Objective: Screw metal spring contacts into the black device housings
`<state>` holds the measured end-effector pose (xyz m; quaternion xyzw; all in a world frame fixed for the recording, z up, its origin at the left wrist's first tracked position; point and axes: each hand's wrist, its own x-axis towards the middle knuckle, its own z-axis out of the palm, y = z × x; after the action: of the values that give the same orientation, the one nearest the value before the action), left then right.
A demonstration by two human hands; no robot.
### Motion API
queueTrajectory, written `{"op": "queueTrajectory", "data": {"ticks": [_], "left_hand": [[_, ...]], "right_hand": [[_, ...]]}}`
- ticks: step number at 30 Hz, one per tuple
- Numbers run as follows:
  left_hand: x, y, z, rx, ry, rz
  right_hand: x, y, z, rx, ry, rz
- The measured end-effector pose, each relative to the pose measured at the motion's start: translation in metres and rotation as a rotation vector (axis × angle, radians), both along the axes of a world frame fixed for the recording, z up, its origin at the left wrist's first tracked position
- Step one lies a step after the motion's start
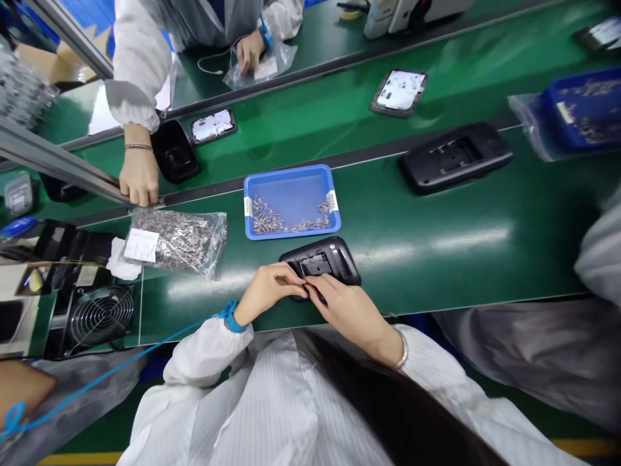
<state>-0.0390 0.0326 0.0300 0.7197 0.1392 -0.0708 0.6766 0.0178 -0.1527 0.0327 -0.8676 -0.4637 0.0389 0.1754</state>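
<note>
A black plastic device housing (334, 259) lies on the green bench in front of me, its recessed compartment facing up. At its near edge my left hand (272, 290) has thumb and forefinger pinched together. My right hand (352, 314) meets it there, its fingertips also drawn together. Whatever small part the fingertips hold is too small to make out. Just beyond the housing sits a blue tray (291, 173) with small metal contact pieces (266, 220) gathered along its near side and corners.
A clear bag of metal pieces (189, 239) lies left, near a co-worker's hand (140, 171). Another black housing (456, 157) and a second blue tray (582, 110) are at right. Circuit boards (400, 90) rest on the green belt. A fan (101, 314) stands at left.
</note>
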Motion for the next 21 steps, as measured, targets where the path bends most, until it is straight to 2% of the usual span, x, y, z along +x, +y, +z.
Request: {"op": "queueTrajectory", "data": {"ticks": [5,10,13,16,19,21], "left_hand": [[0.002,-0.001,0.0,-0.154,0.077,-0.024],[0.003,-0.003,0.0,-0.289,0.13,0.019],[0.003,-0.005,0.002,-0.311,0.124,0.008],[0.002,-0.006,0.005,-0.312,0.129,-0.06],[0.0,-0.004,0.008,-0.232,0.019,-0.044],[0.001,-0.002,0.008,0.004,-0.184,0.049]], "right_hand": [[0.001,-0.003,-0.004,0.083,0.019,-0.008],[0.002,-0.003,0.002,0.317,0.035,-0.03],[0.002,-0.003,0.006,0.405,0.04,-0.044],[0.002,-0.006,0.007,0.411,0.084,-0.064],[0.0,-0.013,0.004,0.416,0.146,-0.099],[-0.003,-0.017,0.001,0.432,0.172,-0.123]]}}
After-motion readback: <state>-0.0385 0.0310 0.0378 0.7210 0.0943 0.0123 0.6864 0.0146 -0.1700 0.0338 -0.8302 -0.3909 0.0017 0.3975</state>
